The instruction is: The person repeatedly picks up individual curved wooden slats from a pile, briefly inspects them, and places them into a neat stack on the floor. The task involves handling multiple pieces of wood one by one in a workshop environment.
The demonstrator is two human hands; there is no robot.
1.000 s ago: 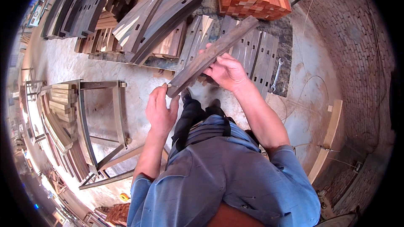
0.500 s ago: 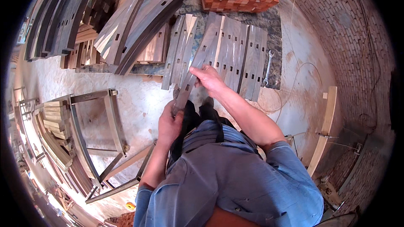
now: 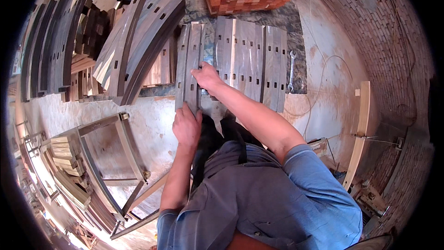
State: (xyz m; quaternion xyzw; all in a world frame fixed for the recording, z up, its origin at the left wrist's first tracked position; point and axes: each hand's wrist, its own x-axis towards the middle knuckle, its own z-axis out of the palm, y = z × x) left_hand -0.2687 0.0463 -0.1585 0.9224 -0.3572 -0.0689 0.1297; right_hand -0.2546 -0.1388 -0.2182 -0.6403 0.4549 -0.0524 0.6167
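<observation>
A dark wooden slat with small rectangular mortises [image 3: 191, 85] lies lengthwise between my hands. My left hand [image 3: 186, 124] is closed around its near end. Farther up, my right hand [image 3: 206, 78] is closed on its right edge, with the thumb and fingers at the wood. Against the slat's left side lies another mortised slat [image 3: 181, 71]. To the right, beyond a narrow gap, a row of similar slats [image 3: 249, 55] lies side by side, their mortises roughly lined up. My fingers partly hide the slat's edge.
An open-end wrench [image 3: 291, 71] lies right of the row. A stack of reddish wood blocks [image 3: 249, 2] stands at the far side. Curved dark boards [image 3: 138, 41] are piled at the left. Lower left stands a metal frame [image 3: 129, 146]; a pale wooden bar [image 3: 360, 134] is at the right.
The slat in my hands has moved left and down from a raised, tilted position to lie beside the left slats. Both hands moved with it, and the view shifted slightly.
</observation>
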